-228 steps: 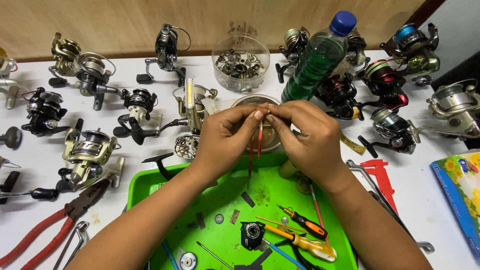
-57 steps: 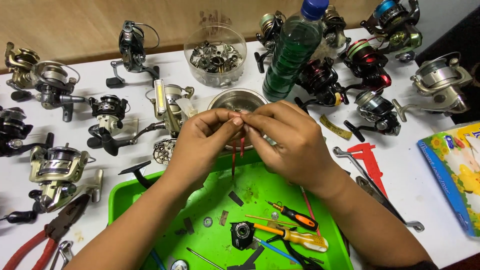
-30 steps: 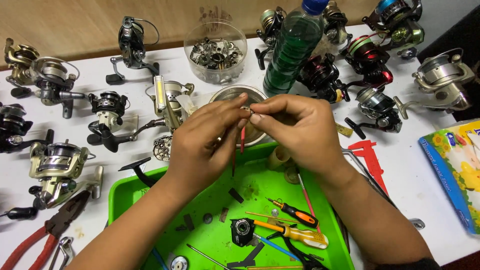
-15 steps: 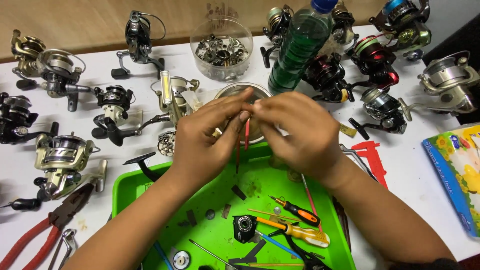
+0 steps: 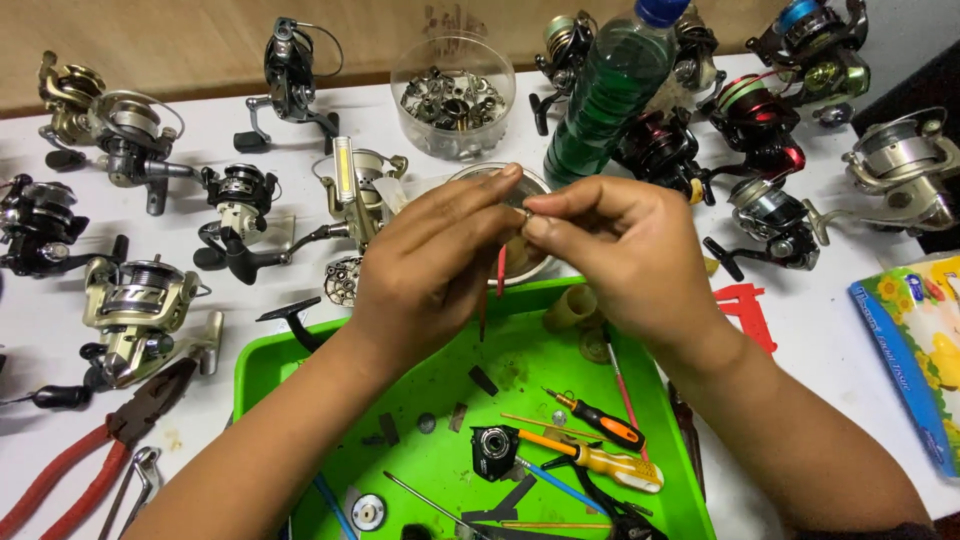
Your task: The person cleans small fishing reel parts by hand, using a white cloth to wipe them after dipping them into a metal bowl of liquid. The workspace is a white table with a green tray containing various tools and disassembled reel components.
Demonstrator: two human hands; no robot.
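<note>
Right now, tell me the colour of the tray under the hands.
Bright green: the tray, littered with small parts and screwdrivers, shows best in the head view.

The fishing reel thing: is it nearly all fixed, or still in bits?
Still in bits. Done: a reel looks taken apart, with small parts and screwdrivers lying in the green tray. In hand: the left hand and right hand pinch a tiny metal part over a metal bowl. Left: the loose parts are not back together.

left hand [image 5: 430, 270] fingers now straighter, overlapping right hand [image 5: 620, 245]
</note>
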